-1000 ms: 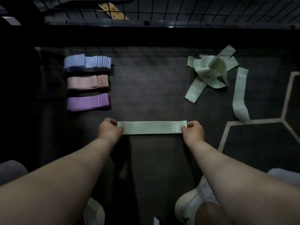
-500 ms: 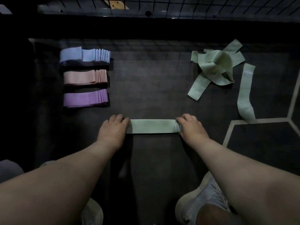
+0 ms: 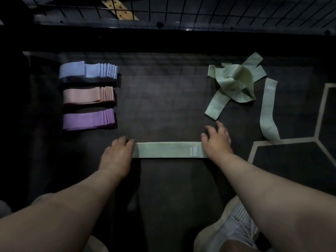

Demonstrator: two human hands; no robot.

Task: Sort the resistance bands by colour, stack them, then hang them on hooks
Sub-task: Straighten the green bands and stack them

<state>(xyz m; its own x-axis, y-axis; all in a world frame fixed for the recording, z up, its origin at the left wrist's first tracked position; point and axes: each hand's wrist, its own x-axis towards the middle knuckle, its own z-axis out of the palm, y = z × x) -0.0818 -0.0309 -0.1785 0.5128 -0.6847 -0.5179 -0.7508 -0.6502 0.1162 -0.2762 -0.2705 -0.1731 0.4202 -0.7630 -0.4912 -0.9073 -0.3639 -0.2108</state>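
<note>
A flat green band (image 3: 167, 150) lies straight on the dark mat in front of me. My left hand (image 3: 116, 153) rests on its left end with the fingers laid over it. My right hand (image 3: 216, 140) hovers at the right end, fingers spread and holding nothing, pointing up towards a tangled pile of green bands (image 3: 234, 82). One loose green band (image 3: 268, 110) lies curved to the right of that pile. At the left sit three neat stacks: blue (image 3: 87, 70), pink (image 3: 87, 94) and purple (image 3: 87, 120).
A black wire grid panel (image 3: 218, 11) runs along the far edge, with a wooden strip (image 3: 120, 10) behind it. Tan lines (image 3: 291, 140) mark the floor at the right. My white shoe (image 3: 231, 231) is at the bottom right.
Both hands pinched the green band's ends, then laid it flat. My right hand has now let go and lifted up and right towards the green pile; my left hand stays on the left end.
</note>
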